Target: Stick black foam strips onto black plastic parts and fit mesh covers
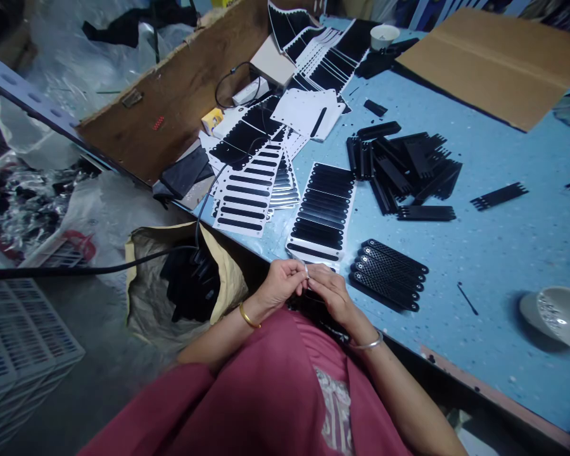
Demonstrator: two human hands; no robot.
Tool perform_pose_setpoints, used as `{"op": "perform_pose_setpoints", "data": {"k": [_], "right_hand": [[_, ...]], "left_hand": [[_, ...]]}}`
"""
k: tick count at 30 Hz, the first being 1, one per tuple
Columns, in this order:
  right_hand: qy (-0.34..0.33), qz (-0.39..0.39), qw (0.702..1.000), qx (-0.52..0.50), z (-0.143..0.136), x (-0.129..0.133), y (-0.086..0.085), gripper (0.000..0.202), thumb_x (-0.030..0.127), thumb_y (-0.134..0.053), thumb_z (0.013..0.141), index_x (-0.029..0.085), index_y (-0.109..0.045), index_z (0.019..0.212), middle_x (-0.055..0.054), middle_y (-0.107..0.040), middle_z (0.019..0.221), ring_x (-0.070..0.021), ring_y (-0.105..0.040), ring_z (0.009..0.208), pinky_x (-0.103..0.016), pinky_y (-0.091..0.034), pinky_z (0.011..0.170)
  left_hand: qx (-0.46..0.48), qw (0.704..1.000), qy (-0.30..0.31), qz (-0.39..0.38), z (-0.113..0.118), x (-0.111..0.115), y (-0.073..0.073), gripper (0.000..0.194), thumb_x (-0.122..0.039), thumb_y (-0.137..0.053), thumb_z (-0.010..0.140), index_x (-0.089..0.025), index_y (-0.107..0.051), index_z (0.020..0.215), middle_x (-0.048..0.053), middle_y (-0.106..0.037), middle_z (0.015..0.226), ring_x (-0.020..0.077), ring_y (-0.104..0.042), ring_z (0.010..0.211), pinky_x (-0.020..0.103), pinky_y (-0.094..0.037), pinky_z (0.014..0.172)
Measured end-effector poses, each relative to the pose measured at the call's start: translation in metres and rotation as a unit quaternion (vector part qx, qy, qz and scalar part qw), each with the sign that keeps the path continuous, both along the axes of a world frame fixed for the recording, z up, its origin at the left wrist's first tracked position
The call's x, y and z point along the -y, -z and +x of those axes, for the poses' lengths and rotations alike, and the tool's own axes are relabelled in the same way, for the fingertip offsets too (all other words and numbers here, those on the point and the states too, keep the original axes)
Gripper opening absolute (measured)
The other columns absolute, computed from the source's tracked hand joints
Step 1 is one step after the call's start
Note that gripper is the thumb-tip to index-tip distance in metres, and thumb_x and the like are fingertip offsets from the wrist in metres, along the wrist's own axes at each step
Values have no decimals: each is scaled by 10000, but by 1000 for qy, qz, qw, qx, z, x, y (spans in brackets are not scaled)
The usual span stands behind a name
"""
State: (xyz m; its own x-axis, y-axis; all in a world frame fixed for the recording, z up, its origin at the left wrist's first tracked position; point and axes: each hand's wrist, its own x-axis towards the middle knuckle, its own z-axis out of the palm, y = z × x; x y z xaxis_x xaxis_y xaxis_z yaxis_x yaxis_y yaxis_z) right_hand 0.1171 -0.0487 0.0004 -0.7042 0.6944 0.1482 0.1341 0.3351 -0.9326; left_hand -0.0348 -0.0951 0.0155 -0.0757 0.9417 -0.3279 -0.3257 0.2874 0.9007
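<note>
My left hand [284, 283] and my right hand [330, 290] meet at the table's front edge, fingertips pinched together. Between them is a small whitish piece [306, 271], too small to make out. Just beyond my hands lies a white sheet [344, 218] bearing rows of black strips [325, 201]. To the right of my right hand several black perforated strips [388, 273] lie side by side. Farther back is a loose heap of black slotted pieces [408, 164].
More sheets with black strips [247, 196] lie at the left, beside a wooden board [171, 95]. An open paper sack [228, 272] holding black pieces stands below the edge. A black cable [99, 269] crosses it. A white bowl [565, 316] and cardboard [498, 63] are at the right.
</note>
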Motion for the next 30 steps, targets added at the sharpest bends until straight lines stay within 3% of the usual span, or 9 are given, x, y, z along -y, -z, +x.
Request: {"op": "perform_pose_setpoints", "data": {"k": [5, 10, 17, 22, 26, 28, 30], "right_hand": [[-1, -8, 1000, -4, 0, 0, -4, 426, 388, -366, 997, 210, -673, 762, -80, -727, 1014, -236, -634, 998, -395, -468, 920], [5, -21, 1000, -17, -2, 0, -9, 485, 379, -338, 1011, 219, -656, 682, -56, -731, 847, -231, -648, 962, -390, -471, 921], [83, -73, 994, -22, -4, 5, 5, 316, 397, -486, 960, 225, -749, 994, -73, -744, 1026, -230, -673, 969, -391, -518, 897], [87, -32, 995, -25, -9, 6, 1, 295, 371, -490, 963, 229, -748, 972, -71, -756, 955, -218, -694, 896, -371, -548, 832], [178, 80, 981, 4, 15, 21, -21, 214, 309, -542, 931, 217, -721, 1005, -86, -755, 916, -214, -707, 820, -346, -562, 749], [217, 113, 969, 34, 36, 35, -29, 162, 277, -571, 910, 217, -720, 939, -73, -741, 819, -198, -693, 725, -325, -552, 681], [230, 84, 967, 63, 55, 52, -27, 177, 285, -573, 909, 219, -712, 822, -44, -704, 689, -171, -652, 590, -298, -524, 576]], "left_hand": [[-31, 1000, -3, 2, 5, 2, -4, 264, -309, -713, 748, -130, -595, 595, -10, -554, 521, 53, -452, 417, 186, -339, 445], [-35, 999, -1, 2, 4, 2, -5, 257, -324, -723, 743, -128, -617, 615, -7, -566, 526, 55, -464, 415, 186, -350, 447], [-20, 1000, -7, -8, -5, 11, 0, 246, -312, -725, 752, -111, -647, 633, 34, -629, 610, 73, -522, 460, 194, -384, 469], [-4, 1000, -27, -13, -9, 13, -1, 213, -281, -733, 736, -106, -653, 644, 45, -652, 617, 84, -554, 472, 197, -400, 487], [65, 994, -78, -47, -26, 19, 1, 217, -280, -780, 689, -119, -635, 673, 42, -669, 601, 107, -585, 467, 207, -424, 493], [123, 985, -100, -75, -36, 28, 6, 299, -381, -784, 698, -134, -615, 690, 41, -666, 583, 151, -629, 493, 237, -465, 517], [184, 973, -90, -108, -39, 39, 14, 430, -546, -741, 719, -136, -610, 728, 76, -700, 647, 201, -677, 553, 283, -509, 556]]}}
